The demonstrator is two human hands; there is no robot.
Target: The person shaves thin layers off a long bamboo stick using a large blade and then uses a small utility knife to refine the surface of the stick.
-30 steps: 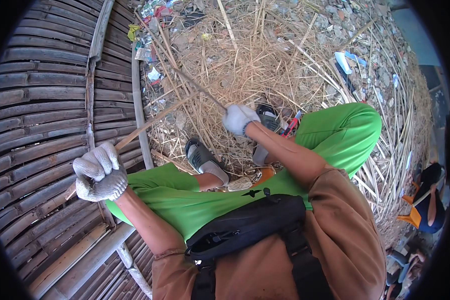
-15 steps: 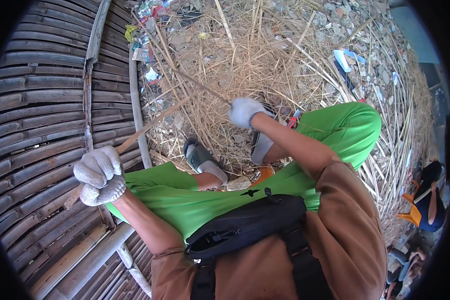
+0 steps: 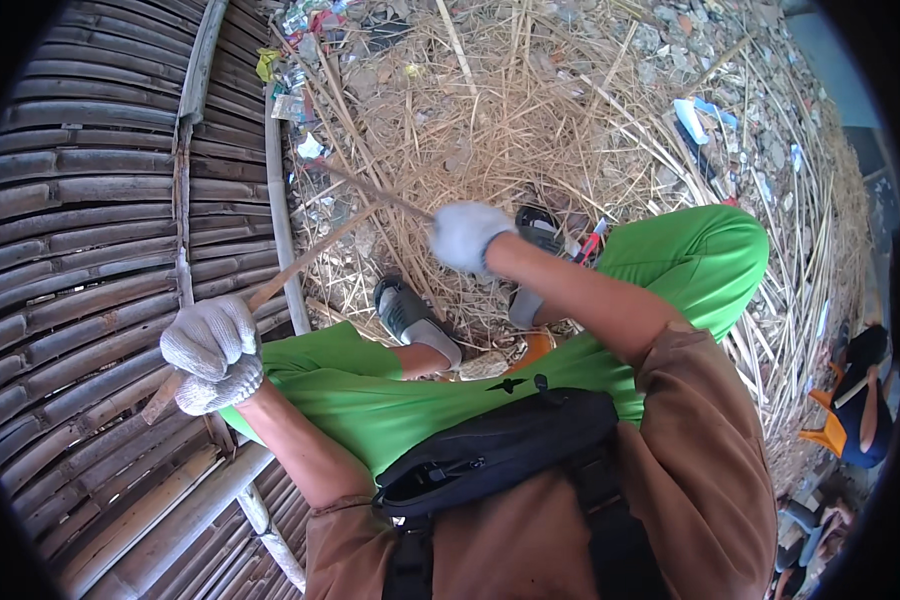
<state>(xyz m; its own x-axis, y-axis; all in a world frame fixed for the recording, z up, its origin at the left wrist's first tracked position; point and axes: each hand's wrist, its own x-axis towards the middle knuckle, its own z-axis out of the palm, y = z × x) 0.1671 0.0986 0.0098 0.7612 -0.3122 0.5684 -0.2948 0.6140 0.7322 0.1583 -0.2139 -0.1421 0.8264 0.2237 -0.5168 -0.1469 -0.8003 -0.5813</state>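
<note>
My left hand point(image 3: 210, 352), in a whitish knit glove, is closed round a flat light-brown bamboo strip point(image 3: 315, 250). The strip's short end sticks out below the fist, and its long end slants up and away to the right. My right hand point(image 3: 465, 236), gloved too and slightly blurred, is closed on a thin, dark-brown stick-like piece point(image 3: 375, 187). That piece points away to the left and crosses the far end of the strip in view; whether they touch, I cannot tell. Its gripped end is hidden inside the glove.
A bamboo-slat wall or platform point(image 3: 80, 245) fills the left side. Straw and slivers point(image 3: 530, 130) cover the rubble ground. Near my right foot lies a red-and-black tool point(image 3: 592, 240). Long thin strips point(image 3: 770, 330) lie at right, beyond my knee. Another person point(image 3: 863, 400) is at far right.
My right hand has moved left and slightly nearer, bringing the brown piece with it. My left hand has shifted slightly right, still holding the bamboo strip.
</note>
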